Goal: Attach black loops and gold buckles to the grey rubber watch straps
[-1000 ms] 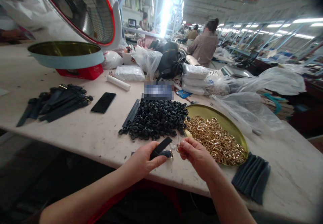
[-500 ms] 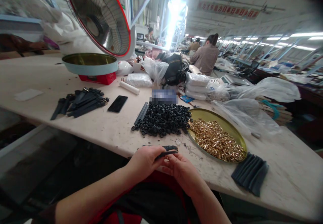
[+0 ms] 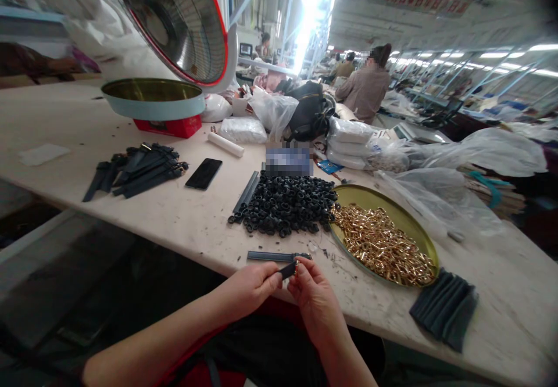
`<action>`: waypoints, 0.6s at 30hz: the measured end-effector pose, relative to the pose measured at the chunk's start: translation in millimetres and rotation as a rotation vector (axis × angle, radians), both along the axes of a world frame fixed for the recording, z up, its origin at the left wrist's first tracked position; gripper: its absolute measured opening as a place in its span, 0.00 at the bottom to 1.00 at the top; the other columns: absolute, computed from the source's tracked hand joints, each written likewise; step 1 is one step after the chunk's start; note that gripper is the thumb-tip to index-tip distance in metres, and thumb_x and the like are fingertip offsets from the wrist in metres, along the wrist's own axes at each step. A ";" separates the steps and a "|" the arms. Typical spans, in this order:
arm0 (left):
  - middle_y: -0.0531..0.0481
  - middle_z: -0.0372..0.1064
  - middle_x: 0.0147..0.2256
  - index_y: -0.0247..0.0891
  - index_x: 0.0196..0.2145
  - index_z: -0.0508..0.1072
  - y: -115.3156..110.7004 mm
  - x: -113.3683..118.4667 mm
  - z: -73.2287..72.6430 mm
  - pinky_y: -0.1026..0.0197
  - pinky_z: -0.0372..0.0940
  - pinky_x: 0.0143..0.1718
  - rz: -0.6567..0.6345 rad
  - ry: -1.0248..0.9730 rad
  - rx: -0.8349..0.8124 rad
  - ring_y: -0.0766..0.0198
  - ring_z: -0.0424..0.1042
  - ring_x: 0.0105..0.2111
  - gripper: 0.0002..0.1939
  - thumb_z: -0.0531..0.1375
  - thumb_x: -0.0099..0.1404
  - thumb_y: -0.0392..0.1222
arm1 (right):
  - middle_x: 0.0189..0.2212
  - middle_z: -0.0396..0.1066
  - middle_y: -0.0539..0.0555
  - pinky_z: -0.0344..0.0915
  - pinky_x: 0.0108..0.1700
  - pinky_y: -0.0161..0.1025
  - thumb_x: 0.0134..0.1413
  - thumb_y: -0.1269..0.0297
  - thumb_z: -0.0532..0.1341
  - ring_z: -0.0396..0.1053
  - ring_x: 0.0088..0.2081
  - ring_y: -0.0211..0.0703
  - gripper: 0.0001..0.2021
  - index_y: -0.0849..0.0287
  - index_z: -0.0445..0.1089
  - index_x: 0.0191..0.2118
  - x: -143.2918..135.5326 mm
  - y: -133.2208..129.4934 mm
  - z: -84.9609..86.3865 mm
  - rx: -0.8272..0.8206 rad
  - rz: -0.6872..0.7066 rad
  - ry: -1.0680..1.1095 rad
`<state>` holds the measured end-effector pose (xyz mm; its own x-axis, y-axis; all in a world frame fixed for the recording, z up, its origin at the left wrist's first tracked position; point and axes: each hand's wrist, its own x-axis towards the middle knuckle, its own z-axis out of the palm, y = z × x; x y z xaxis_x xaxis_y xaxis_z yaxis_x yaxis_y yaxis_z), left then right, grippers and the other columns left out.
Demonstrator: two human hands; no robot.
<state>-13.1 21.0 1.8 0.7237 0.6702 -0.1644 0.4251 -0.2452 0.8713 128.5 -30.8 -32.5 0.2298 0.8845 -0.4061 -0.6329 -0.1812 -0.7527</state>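
Note:
My left hand (image 3: 257, 282) is closed round a short dark strap (image 3: 288, 270), whose end points to the right. At that end, the fingertips of my right hand (image 3: 313, 291) pinch a small gold metal piece (image 3: 297, 267); its exact shape is too small to tell. Just beyond my hands, another dark strap (image 3: 270, 256) lies flat along the table's front edge. Farther in is a heap of small black loops (image 3: 292, 204). To its right, shiny gold metal pieces (image 3: 383, 244) fill much of a round gold-coloured tray (image 3: 372, 194).
Dark strips (image 3: 444, 308) lie right of the tray, and finished-looking straps (image 3: 146, 169) at left near a phone (image 3: 204, 174). A fan (image 3: 174, 21) and round tin (image 3: 152, 108) stand behind. Plastic bags (image 3: 349, 140) line the back; a person (image 3: 366, 88) is beyond.
The strap in my hands now tilts up to the right, and a gold piece shows at its end. My hands moved slightly, uncovering more of the strap on the table. The view shifted a little.

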 end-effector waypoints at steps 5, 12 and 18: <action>0.51 0.69 0.30 0.37 0.33 0.70 9.4 2.9 2.5 0.64 0.58 0.37 -0.089 0.008 -0.056 0.62 0.65 0.33 0.14 0.46 0.63 0.43 | 0.24 0.68 0.46 0.63 0.28 0.32 0.39 0.60 0.68 0.63 0.22 0.31 0.14 0.58 0.70 0.34 5.9 -1.1 -9.5 -0.039 0.046 -0.071; 0.52 0.65 0.29 0.35 0.36 0.63 13.8 13.6 -8.5 0.66 0.59 0.28 0.045 0.080 -0.205 0.66 0.63 0.28 0.09 0.50 0.57 0.40 | 0.31 0.72 0.51 0.63 0.39 0.39 0.43 0.58 0.65 0.68 0.34 0.42 0.12 0.58 0.69 0.34 3.3 4.5 -14.5 0.032 0.111 -0.432; 0.56 0.60 0.23 0.35 0.33 0.61 18.4 16.1 -21.2 0.71 0.50 0.16 0.050 -0.025 -0.445 0.74 0.55 0.16 0.13 0.48 0.62 0.48 | 0.24 0.68 0.48 0.64 0.32 0.35 0.47 0.55 0.61 0.66 0.27 0.37 0.11 0.58 0.66 0.29 5.1 3.2 -14.7 0.025 0.078 -0.464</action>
